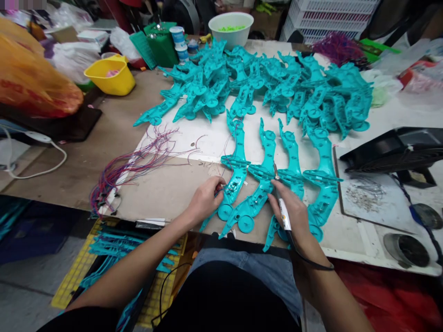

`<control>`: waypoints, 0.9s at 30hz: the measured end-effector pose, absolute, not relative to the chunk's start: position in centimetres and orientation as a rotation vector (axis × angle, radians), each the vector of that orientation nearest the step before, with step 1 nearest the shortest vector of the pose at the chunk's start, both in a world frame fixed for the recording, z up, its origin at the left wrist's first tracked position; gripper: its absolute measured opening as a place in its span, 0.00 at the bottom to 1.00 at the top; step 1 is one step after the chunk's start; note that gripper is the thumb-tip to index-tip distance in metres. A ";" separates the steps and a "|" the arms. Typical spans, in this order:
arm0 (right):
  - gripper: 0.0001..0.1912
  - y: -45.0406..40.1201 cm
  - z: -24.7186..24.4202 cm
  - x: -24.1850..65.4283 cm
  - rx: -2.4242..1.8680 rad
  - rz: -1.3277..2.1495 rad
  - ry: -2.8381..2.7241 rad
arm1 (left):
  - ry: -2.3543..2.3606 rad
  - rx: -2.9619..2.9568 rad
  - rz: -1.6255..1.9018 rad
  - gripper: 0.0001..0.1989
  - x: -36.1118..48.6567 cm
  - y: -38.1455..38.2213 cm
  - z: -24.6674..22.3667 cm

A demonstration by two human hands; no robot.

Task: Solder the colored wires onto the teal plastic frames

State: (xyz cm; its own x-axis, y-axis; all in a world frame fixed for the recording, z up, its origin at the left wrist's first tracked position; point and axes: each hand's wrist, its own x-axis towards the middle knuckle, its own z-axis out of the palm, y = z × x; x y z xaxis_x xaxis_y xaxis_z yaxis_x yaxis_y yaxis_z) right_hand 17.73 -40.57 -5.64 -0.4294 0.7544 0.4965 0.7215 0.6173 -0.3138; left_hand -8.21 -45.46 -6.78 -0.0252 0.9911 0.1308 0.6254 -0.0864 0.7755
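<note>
My left hand [208, 197] is closed in a pinch at the edge of a teal plastic shell [237, 177]. Reddish thin wires [218, 188] show at its fingertips, and more thin wires lie along the upper part of that shell. In my right hand [292, 210] is a soldering iron [284, 213] with a white and black handle, gripped like a pen. Its metal tip points up, away from me, over a second teal shell [266, 173]. Two more shells, a third [290, 154] and a fourth [324, 159], lie to the right in the same row.
A heap of teal shells [207, 87] covers the table's far side. Left lies a bundle of red and blue wires [119, 173]. A black fan [398, 147], a board with solder scraps [367, 193] and a round tin [406, 249] stand right. Behind are a yellow tub [110, 80] and white bowl [230, 34].
</note>
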 end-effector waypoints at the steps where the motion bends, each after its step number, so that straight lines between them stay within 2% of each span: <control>1: 0.21 -40.6 -5.5 18.1 -1.167 0.069 -2.235 | 1.715 1.750 0.960 0.12 -8.4 -45.7 -6.7; 11: 0.22 -39.7 -4.0 18.5 -1.037 -0.087 -2.228 | 1.908 1.656 1.014 0.11 -11.3 -49.3 -6.9; 14: 0.26 -38.3 -4.3 16.6 -0.894 -0.096 -2.284 | 1.971 1.701 1.112 0.17 -12.1 -49.5 -6.8; 16: 0.29 -37.5 -4.7 15.6 -0.797 -0.072 -2.317 | 2.082 1.686 1.228 0.20 -14.7 -49.4 -6.5; 19: 0.29 -37.0 -5.1 14.9 -0.810 -0.027 -2.331 | 2.494 1.376 1.377 0.15 -22.0 -49.8 -5.5; 22: 0.29 -37.2 -5.0 14.9 -0.908 0.036 -2.344 | 2.826 0.708 1.150 0.12 -30.5 -50.0 -4.5; 27: 0.30 -37.1 -5.3 15.1 -0.886 0.018 -2.320 | 2.652 0.555 0.908 0.15 -37.3 -49.1 -4.0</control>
